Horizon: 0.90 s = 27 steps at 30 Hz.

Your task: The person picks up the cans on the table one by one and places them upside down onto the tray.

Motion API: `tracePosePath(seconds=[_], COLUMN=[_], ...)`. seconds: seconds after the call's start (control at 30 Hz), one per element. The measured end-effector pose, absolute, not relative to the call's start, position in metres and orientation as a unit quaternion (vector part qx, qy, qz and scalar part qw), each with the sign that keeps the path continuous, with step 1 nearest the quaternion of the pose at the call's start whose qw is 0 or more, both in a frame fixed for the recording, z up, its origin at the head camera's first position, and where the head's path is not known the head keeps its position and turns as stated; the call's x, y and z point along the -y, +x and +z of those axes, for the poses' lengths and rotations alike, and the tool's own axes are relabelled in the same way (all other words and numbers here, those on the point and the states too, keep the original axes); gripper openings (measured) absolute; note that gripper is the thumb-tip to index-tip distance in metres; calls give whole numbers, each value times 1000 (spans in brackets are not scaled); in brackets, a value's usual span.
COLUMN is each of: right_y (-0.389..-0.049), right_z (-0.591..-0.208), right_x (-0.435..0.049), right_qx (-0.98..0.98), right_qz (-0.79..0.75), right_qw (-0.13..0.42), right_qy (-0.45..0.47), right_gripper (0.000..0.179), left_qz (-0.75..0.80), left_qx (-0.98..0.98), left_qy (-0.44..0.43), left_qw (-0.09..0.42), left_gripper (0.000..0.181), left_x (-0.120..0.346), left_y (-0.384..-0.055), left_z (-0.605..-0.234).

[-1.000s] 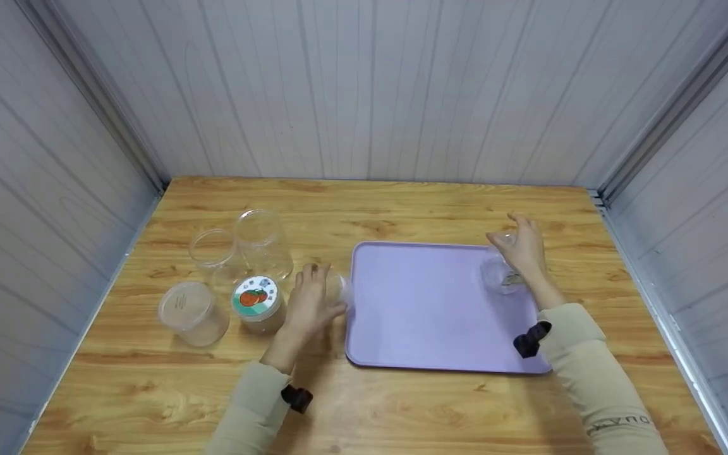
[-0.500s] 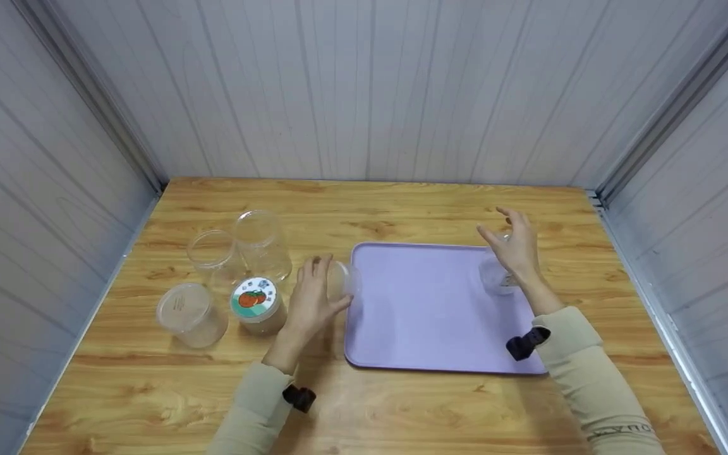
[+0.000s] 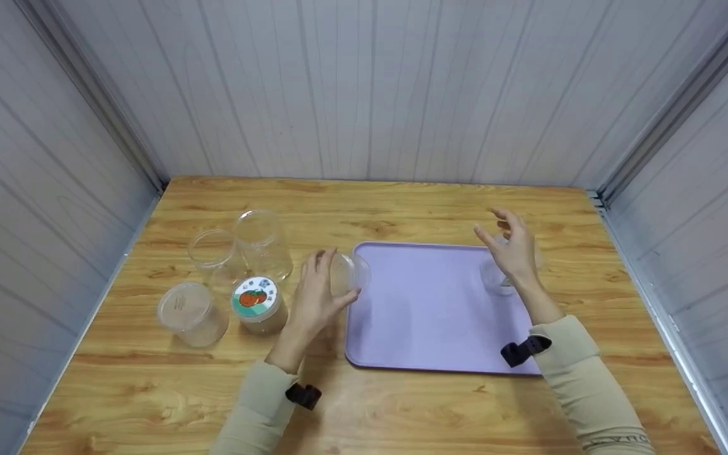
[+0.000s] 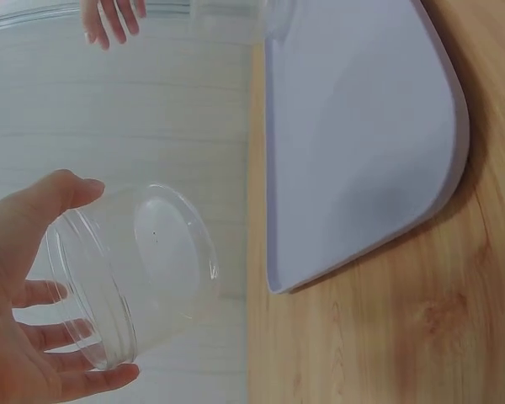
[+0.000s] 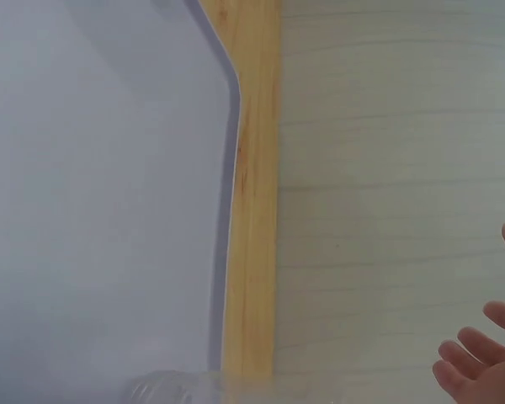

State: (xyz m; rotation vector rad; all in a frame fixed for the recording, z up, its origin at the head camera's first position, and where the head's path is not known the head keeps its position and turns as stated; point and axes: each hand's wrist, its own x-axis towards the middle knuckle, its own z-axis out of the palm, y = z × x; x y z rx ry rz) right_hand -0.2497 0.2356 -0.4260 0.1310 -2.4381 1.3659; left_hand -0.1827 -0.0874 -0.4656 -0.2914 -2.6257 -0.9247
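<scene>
My left hand (image 3: 315,296) grips a clear plastic jar (image 3: 352,272) near the left edge of the purple tray (image 3: 427,316). In the left wrist view the jar (image 4: 156,261) is tilted in the air, with thumb and fingers around its lidded or rimmed end. My right hand (image 3: 515,253), its fingers spread and loosely bent, hovers over the tray's right part and holds nothing. Just behind and below it, a clear jar (image 3: 494,278) stands on the tray, partly hidden by that hand. Part of a clear jar (image 5: 172,389) shows at the bottom of the right wrist view.
Left of the tray stand two clear open-looking jars (image 3: 263,243), a jar with an orange fruit label (image 3: 258,298) on its lid, and a jar with a cloudy lid (image 3: 190,313). Pale panel walls (image 3: 364,95) enclose the wooden table (image 3: 414,411).
My left hand has carried its jar slightly right, up to the tray's left edge. My right hand has shifted a little left, its fingers spreading wider. The other jars stay put.
</scene>
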Motion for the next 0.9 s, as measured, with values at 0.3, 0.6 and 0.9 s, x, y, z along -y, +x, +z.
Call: tracePosePath(seconds=[0.3, 0.6, 0.9], right_y=[-238, -214, -218], right_z=[-424, -407, -425], right_x=[-231, -215, -219], right_qx=[819, 787, 764], right_qz=[553, 603, 639], right_qw=[150, 124, 92], right_qy=[34, 41, 28], right_gripper=[45, 40, 43], left_qz=[-344, -357, -374], left_qx=[917, 910, 899], left_qy=[-99, -94, -91], left_qw=[176, 191, 210], left_gripper=[78, 79, 80], left_x=[79, 71, 66], left_y=[-180, -178, -176], left_z=[-461, -458, -456])
